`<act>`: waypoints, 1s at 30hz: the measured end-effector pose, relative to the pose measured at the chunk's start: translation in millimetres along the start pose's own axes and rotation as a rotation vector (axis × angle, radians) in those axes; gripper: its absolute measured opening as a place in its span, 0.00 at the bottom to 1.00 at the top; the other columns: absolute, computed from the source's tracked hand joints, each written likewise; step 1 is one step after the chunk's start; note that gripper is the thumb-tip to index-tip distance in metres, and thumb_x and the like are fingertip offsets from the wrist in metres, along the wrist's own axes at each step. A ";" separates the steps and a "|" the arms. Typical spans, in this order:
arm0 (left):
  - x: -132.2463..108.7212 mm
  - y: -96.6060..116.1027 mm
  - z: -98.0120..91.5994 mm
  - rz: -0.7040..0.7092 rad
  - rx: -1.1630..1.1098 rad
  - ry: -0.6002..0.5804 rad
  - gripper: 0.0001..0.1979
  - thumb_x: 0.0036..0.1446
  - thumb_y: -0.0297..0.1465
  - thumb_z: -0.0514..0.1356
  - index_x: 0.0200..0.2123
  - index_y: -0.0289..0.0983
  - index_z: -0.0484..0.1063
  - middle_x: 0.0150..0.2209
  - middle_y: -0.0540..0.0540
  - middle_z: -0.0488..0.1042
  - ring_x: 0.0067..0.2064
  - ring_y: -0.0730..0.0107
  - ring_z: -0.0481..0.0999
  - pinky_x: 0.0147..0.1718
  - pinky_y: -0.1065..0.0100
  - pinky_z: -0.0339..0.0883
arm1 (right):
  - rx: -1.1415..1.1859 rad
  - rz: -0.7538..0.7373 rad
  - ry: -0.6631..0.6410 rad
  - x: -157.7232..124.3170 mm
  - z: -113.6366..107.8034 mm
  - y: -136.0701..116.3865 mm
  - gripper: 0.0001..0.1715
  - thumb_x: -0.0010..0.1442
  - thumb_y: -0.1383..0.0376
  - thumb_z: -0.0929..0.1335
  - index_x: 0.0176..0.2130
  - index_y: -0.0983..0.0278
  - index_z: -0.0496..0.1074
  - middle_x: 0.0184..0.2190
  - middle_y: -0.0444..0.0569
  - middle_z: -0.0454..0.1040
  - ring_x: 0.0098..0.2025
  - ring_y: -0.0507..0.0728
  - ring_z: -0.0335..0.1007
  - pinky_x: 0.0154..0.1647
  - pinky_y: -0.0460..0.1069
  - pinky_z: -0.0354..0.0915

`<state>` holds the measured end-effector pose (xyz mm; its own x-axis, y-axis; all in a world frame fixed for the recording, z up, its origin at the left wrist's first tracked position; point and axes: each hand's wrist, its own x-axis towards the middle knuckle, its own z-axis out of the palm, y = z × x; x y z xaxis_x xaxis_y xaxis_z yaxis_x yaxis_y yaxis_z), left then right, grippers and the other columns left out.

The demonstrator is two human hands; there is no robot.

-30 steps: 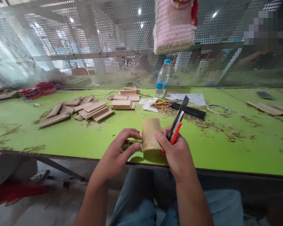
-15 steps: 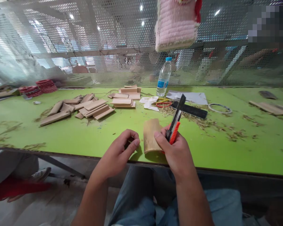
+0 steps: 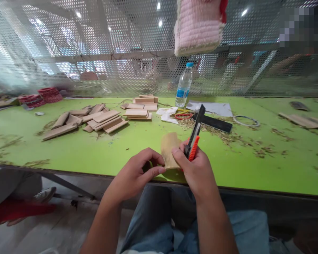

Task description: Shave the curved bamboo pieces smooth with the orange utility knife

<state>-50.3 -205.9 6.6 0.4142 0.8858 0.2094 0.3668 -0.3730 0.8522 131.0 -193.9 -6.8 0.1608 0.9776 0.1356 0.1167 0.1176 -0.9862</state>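
A curved tan bamboo piece stands on end at the near edge of the green table. My right hand grips its right side with the thumb and also holds an orange and black utility knife, blade pointing up and away. My left hand is curled, its thumb and fingertips pinching the lower left edge of the same piece.
Flat bamboo slats lie in a loose heap and a neat stack farther back. A water bottle, rubber bands, a black bar, a wire ring and shavings are behind. A perforated metal screen closes the far side.
My left hand closed in from beside the bamboo piece and now pinches its lower left edge. The piece and the knife shifted slightly; the right hand keeps its grip.
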 end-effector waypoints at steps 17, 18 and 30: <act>0.8 -3.0 4.1 -0.042 0.024 0.061 0.05 0.67 0.33 0.57 0.42 0.39 0.70 0.39 0.48 0.74 0.41 0.68 0.72 0.41 0.68 0.63 | 0.057 0.011 0.059 -0.4 1.1 0.2 0.19 0.56 0.56 0.71 0.26 0.60 0.59 0.19 0.35 0.56 0.21 0.48 0.51 0.23 0.43 0.54; 0.8 -3.2 3.8 -0.040 0.018 0.055 0.05 0.66 0.33 0.58 0.42 0.39 0.70 0.39 0.48 0.74 0.41 0.68 0.72 0.41 0.68 0.63 | 0.059 0.014 0.070 -0.4 1.3 0.0 0.19 0.55 0.56 0.71 0.26 0.60 0.58 0.19 0.35 0.55 0.21 0.48 0.51 0.22 0.43 0.53; -1.4 1.4 3.0 -0.023 0.068 0.052 0.08 0.69 0.34 0.51 0.38 0.38 0.66 0.34 0.50 0.69 0.35 0.71 0.66 0.35 0.70 0.60 | 0.046 0.021 0.094 -0.8 1.7 -2.1 0.19 0.53 0.55 0.72 0.26 0.60 0.60 0.18 0.35 0.56 0.20 0.48 0.51 0.22 0.44 0.53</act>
<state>-47.8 -208.4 6.1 0.3621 0.9066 0.2166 0.4317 -0.3690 0.8231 129.0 -194.6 -5.0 0.2546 0.9594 0.1216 0.0672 0.1078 -0.9919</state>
